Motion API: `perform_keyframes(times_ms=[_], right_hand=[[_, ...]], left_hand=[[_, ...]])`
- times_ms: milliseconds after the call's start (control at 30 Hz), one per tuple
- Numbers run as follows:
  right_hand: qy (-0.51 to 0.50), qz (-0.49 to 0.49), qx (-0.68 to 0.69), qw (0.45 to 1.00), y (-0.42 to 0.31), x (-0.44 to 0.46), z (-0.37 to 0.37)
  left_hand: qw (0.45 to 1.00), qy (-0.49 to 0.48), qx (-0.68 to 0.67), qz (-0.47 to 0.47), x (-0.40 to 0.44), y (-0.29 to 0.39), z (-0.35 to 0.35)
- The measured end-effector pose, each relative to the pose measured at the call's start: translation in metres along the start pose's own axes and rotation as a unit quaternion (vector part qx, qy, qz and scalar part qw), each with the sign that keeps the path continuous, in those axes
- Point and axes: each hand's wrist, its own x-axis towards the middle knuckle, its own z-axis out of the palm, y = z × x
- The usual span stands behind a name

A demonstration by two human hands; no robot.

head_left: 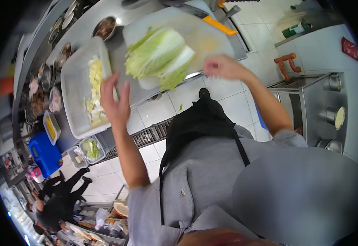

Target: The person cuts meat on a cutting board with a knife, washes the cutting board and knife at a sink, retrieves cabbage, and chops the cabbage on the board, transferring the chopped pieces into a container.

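A cut piece of napa cabbage (160, 57) lies on the white cutting board (205, 41), its leafy end hanging over the near edge. My left hand (115, 98) is in front of the right wall of a white plastic tub (74, 92), thumb and fingers apart, holding nothing. Chopped cabbage (95, 88) lies along the inside of that tub. To the right of the cabbage, my right hand (224, 67) hovers by the board's near edge, fingers loosely extended and slightly blurred, with nothing visible in it. A knife with an orange handle (220, 25) rests across the board's far side.
A bowl of dark food (105, 28) stands behind the tub, and several more bowls line the left. A blue plastic container (45, 153) and a clear tub of greens (92, 148) are lower left. Another person (62, 201) in black is beyond. A floor drain (150, 135) crosses the tiles.
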Motion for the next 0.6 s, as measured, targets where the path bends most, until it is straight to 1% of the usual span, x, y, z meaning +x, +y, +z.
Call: perform_keyframes(times_ms=[33,67,100,133,167,200,233,267,333,400,433,467,500,533,567,600], right_hand=[[0.12,-0.011,-0.186,0.975,-0.006,0.01,-0.03],[0.233,-0.059,-0.345,0.907,0.019,0.03,-0.052],[0.314,-0.078,-0.44,0.838,0.037,0.048,-0.066],[0.386,-0.094,-0.527,0.751,0.053,0.065,-0.074],[0.379,-0.092,-0.521,0.76,0.067,0.083,-0.081],[0.371,-0.09,-0.514,0.768,0.077,0.096,-0.082],[0.373,-0.089,-0.506,0.772,0.081,0.102,-0.083],[0.364,-0.1,-0.517,0.768,0.084,0.109,-0.083],[0.353,-0.112,-0.526,0.766,0.086,0.118,-0.086],[0.27,0.008,-0.479,0.835,0.075,0.116,-0.085],[0.265,0.007,-0.478,0.837,0.066,0.11,-0.084],[0.249,0.056,-0.419,0.871,0.056,0.1,-0.084],[0.231,0.105,-0.361,0.897,0.047,0.09,-0.085],[0.223,0.106,-0.363,0.898,0.04,0.079,-0.084],[0.217,0.115,-0.318,0.916,0.035,0.065,-0.084],[0.213,0.125,-0.272,0.93,0.032,0.052,-0.083]], left_hand=[[0.997,-0.052,0.045,0.045,0.042,0.006,0.021],[0.987,-0.103,0.088,0.087,0.08,0.005,0.044],[0.978,-0.165,0.106,0.075,0.11,-0.01,0.071],[0.964,-0.226,0.125,0.062,0.13,-0.027,0.094],[0.961,-0.235,0.134,0.061,0.143,-0.037,0.108],[0.93,-0.346,0.122,-0.022,0.153,-0.045,0.118],[0.882,-0.447,0.106,-0.105,0.16,-0.038,0.125],[0.867,-0.469,0.073,-0.151,0.162,-0.034,0.127],[0.866,-0.47,0.077,-0.151,0.158,-0.027,0.128],[0.865,-0.472,0.078,-0.153,0.145,-0.021,0.126],[0.88,-0.444,0.131,-0.107,0.134,-0.019,0.128],[0.89,-0.413,0.181,-0.06,0.124,-0.015,0.13],[0.891,-0.412,0.177,-0.066,0.116,-0.008,0.133],[0.896,-0.383,0.215,-0.063,0.107,0.002,0.135],[0.898,-0.355,0.254,-0.059,0.102,0.008,0.136],[0.897,-0.358,0.251,-0.064,0.098,0.009,0.138]])
